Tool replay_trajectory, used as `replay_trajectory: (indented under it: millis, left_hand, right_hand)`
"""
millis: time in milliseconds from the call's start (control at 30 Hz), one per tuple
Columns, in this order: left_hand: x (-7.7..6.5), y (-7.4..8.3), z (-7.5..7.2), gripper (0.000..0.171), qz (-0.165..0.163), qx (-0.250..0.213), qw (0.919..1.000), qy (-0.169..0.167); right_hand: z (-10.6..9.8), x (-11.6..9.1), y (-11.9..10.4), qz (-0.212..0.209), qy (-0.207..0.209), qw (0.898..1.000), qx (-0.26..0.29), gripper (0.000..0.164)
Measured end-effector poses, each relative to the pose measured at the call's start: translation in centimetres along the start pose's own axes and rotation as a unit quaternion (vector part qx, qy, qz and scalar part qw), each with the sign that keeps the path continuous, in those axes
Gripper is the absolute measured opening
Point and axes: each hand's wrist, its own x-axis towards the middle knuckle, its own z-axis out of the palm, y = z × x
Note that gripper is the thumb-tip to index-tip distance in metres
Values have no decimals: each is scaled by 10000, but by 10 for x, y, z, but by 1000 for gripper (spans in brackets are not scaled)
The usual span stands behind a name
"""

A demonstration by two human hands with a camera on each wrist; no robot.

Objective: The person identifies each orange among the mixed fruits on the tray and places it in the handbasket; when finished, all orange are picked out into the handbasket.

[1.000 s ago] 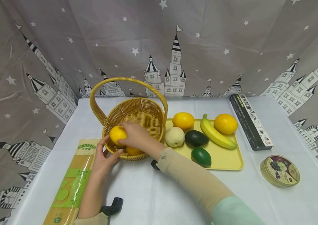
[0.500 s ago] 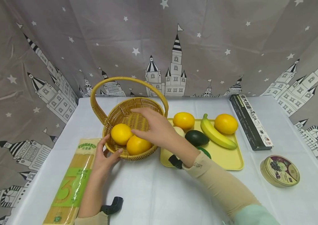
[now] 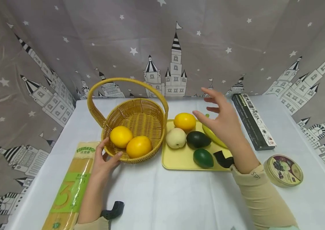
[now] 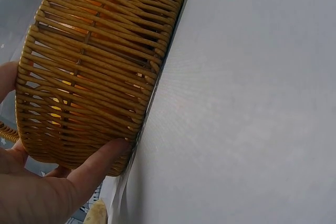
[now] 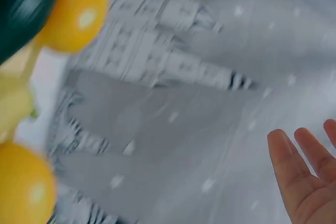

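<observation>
My left hand [image 3: 104, 164] holds the near left side of a woven basket [image 3: 143, 119], its thumb pressed along the outer wall [image 4: 100, 77]. Inside the basket lie two yellow-orange round fruits [image 3: 138, 147], side by side toward the front. My right hand [image 3: 222, 119] is raised over the right part of a yellow tray [image 3: 176, 163], fingers spread and holding nothing. On that tray are a yellow-orange fruit [image 3: 184, 121], a pale pear-like fruit [image 3: 175, 138], a blackish avocado-shaped fruit [image 3: 198, 140], a dark green one [image 3: 203, 157] and a banana [image 3: 212, 134], partly hidden by the hand. Another yellow-orange fruit [image 5: 23, 187] shows in the right wrist view.
A packet of spaghetti [image 3: 67, 191] lies left of the basket. To the tray's right are a black pasta box [image 3: 252, 121] and a round tin [image 3: 284, 170]. The basket's tall handle [image 3: 127, 80] arches above it, and a grey castle-print curtain [image 3: 208, 48] hangs behind the table.
My right hand let go of a yellow-orange fruit inside the basket, lifted out and moved right over the tray. My left hand has stayed at the basket.
</observation>
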Motion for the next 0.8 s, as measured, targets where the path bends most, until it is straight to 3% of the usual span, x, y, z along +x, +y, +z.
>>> replay_trajectory:
  millis: [133,233,367,600,800]
  left_hand:
    - [-1,1,-1,83,-71,37,10000,47]
    - [-1,1,-1,82,-101,64,9999,69]
    - [-1,1,-1,82,-141,150,9997,108]
    - [0,0,0,82,-130,257,9995,147]
    - [0,1,1,81,-132,285,9994,129]
  right_hand:
    - [-24,-5,28,860,326,9954,-270,65]
    - [-39,-8,52,1603,474,9849,-441,66]
    - [-48,-11,84,2225,469,9718,-631,73]
    - [-48,-25,135,2993,-49,9505,-829,86]
    - [-45,-31,155,3169,-535,9398,-1159,89]
